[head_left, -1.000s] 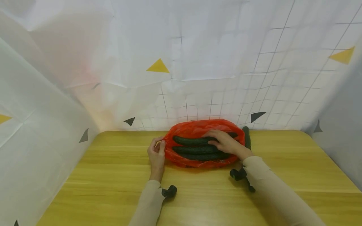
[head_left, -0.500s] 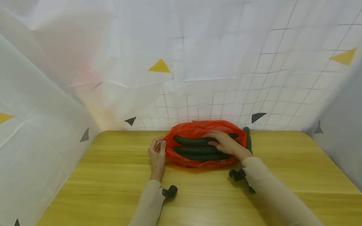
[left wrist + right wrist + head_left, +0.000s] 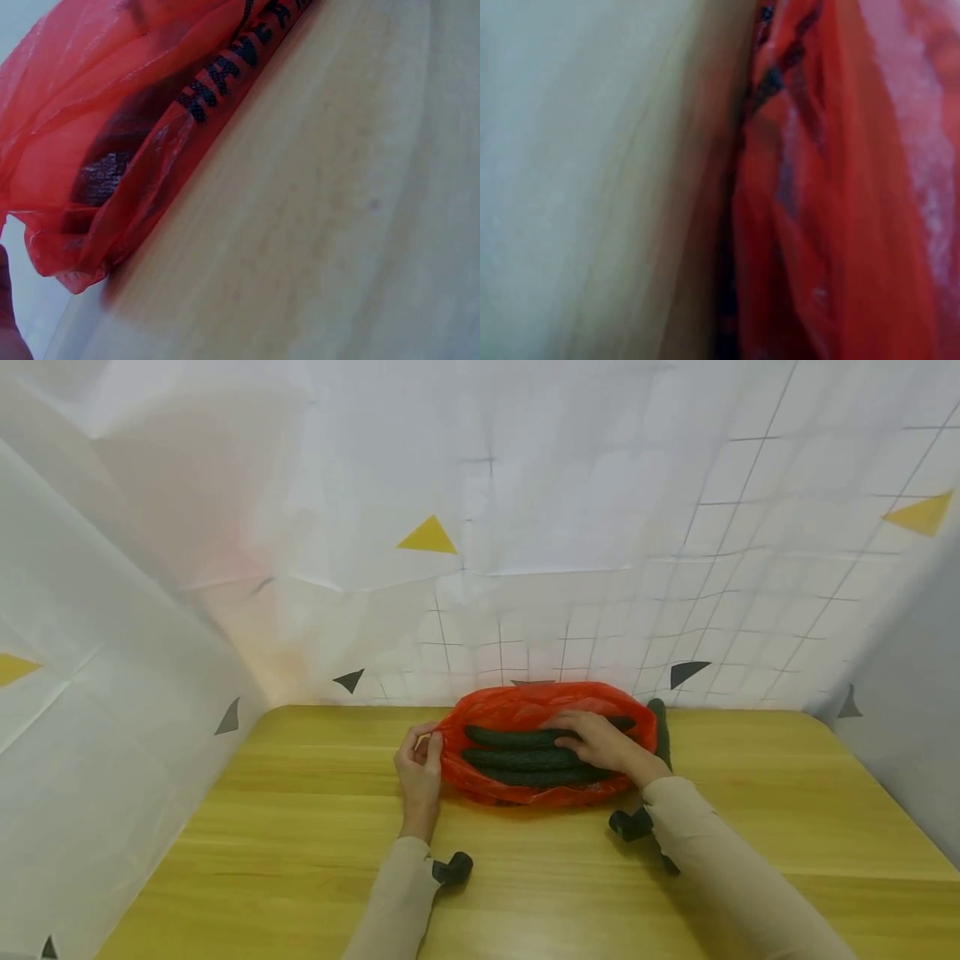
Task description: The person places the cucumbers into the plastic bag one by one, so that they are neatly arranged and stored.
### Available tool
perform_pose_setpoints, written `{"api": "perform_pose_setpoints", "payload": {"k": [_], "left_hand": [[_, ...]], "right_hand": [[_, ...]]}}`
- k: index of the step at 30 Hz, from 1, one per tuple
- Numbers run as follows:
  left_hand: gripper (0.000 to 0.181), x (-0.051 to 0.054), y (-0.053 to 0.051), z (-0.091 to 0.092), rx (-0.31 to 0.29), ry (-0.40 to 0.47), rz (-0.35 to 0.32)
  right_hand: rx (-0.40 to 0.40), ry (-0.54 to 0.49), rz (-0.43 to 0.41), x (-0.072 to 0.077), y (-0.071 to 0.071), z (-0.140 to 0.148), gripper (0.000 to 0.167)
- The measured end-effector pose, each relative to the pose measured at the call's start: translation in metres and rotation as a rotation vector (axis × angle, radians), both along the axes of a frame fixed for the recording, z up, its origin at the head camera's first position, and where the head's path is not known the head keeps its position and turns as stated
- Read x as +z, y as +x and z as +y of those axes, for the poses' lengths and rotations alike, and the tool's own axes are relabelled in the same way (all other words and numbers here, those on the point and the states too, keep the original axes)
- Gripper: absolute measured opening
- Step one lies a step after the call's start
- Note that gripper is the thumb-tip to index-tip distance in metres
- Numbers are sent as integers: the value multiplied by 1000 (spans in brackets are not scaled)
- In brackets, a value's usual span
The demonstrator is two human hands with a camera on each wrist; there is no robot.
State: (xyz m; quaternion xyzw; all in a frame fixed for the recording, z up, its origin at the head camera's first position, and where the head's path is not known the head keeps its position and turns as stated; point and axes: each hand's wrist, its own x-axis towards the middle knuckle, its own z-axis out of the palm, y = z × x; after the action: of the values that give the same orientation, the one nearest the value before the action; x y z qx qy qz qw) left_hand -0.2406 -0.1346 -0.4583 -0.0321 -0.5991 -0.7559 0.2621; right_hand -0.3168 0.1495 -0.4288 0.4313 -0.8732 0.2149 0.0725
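An opened red plastic bag (image 3: 480,706) lies on the table with several dark green cucumbers (image 3: 517,758) side by side inside it. At the bag's left end my left hand (image 3: 420,772) pinches the plastic between thumb and fingers. Over the bag's mouth, my right hand (image 3: 600,743) has its fingers curled on the rearmost cucumber (image 3: 502,737), partly covering it. The left wrist view shows the bag's side (image 3: 67,142), dark lettering on it, and a sliver of my hand. Only plastic and tabletop appear in the right wrist view; my fingers are out of its sight.
One more cucumber (image 3: 661,727) lies outside the bag at its right, partly behind my right forearm. The wooden table (image 3: 300,827) meets a white sheeted wall (image 3: 360,635) close behind the bag. Black wrist cameras (image 3: 453,868) sit on both sleeves.
Both hands keep the same places on the bag and the cucumber. The whole head view has shifted slightly, with the scene a little further right.
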Motion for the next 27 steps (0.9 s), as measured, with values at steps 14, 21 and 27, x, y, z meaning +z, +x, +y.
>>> {"api": "perform_pose_setpoints", "payload": {"k": [14,21,27], "left_hand": [[20,4,3,1,9,-15,13],[20,5,2,1,10,-13,13],[19,5,4,2,16,-29,19]], "right_hand": [[-5,5,-55,1,-1,-2,28],[-11,-22,-76,3,0,-1,27],[-14,-38,-74,1,3,-1,28]]}}
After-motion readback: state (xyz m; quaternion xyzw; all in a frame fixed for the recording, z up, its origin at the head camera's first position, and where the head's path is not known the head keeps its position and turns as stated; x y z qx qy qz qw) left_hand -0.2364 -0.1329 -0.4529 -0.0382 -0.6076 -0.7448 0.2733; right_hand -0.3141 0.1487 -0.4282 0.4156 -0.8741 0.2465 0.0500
